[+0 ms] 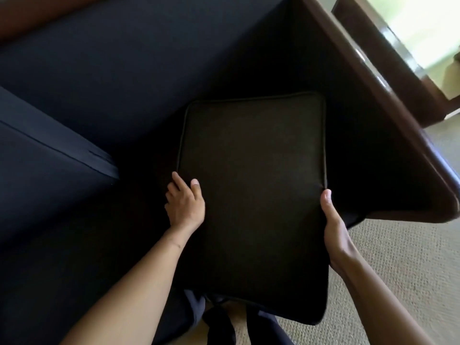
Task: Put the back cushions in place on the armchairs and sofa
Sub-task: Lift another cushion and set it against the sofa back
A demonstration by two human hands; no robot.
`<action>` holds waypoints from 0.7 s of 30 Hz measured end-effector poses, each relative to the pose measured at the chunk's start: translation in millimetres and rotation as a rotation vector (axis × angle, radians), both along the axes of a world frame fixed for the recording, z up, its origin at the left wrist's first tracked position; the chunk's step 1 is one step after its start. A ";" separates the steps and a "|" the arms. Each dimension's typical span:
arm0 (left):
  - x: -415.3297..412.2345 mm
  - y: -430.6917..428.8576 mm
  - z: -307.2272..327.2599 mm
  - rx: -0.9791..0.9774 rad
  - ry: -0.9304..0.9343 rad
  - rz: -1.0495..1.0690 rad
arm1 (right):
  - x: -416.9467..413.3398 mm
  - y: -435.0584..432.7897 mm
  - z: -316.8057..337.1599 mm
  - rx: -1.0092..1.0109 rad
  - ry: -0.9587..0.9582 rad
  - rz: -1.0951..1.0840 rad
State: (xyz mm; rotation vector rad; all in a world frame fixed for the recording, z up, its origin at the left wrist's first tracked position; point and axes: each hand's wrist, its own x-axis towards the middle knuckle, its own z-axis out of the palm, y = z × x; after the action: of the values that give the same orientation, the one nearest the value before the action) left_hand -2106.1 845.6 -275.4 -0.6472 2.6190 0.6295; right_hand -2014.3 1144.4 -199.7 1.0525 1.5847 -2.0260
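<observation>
A dark brown rectangular back cushion (251,195) with a piped edge fills the middle of the head view, held over the right end of a dark sofa (112,66). My left hand (185,201) grips its left edge, thumb on top and fingers curled around the side. My right hand (334,227) clasps the right edge, thumb on the rim. The cushion's far end points toward the sofa's back, beside the brown wooden armrest (388,115). Its near end hangs over my legs.
Another dark cushion (44,160) lies on the sofa seat at the left. Beige carpet (388,270) shows at the lower right. A second wooden furniture frame (388,46) stands past the armrest, near a bright window area.
</observation>
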 end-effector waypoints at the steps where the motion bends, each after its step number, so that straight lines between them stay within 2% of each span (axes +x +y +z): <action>1: 5.1 5.7 8.6 0.009 -0.032 -0.033 | -0.1 -7.5 14.5 0.059 -0.003 0.009; 5: 28.8 25.9 51.4 0.168 -0.107 -0.116 | -0.6 -38.7 62.4 0.222 -0.046 0.085; 8: 43.6 35.8 95.2 0.293 -0.063 -0.143 | 0.3 -61.3 91.9 0.285 -0.033 0.103; 15: 74.2 13.7 215.5 0.642 0.171 -0.092 | -5.7 -119.7 162.9 0.183 0.038 0.079; 17: 78.5 -3.3 243.9 0.661 0.223 -0.075 | -12.3 -137.9 177.2 0.159 0.040 0.092; 19: 81.3 -23.5 267.2 0.601 0.256 -0.101 | -17.2 -156.4 190.5 0.153 0.056 0.149; 21: 85.8 -42.8 285.4 0.497 0.231 -0.162 | -21.5 -172.0 201.9 0.277 0.088 0.289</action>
State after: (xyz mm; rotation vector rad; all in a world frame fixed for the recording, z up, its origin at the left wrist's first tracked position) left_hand -2020.3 802.8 10.0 -0.2169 2.5238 1.3056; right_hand -2035.8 972.3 2.1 0.7747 1.9781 -1.7168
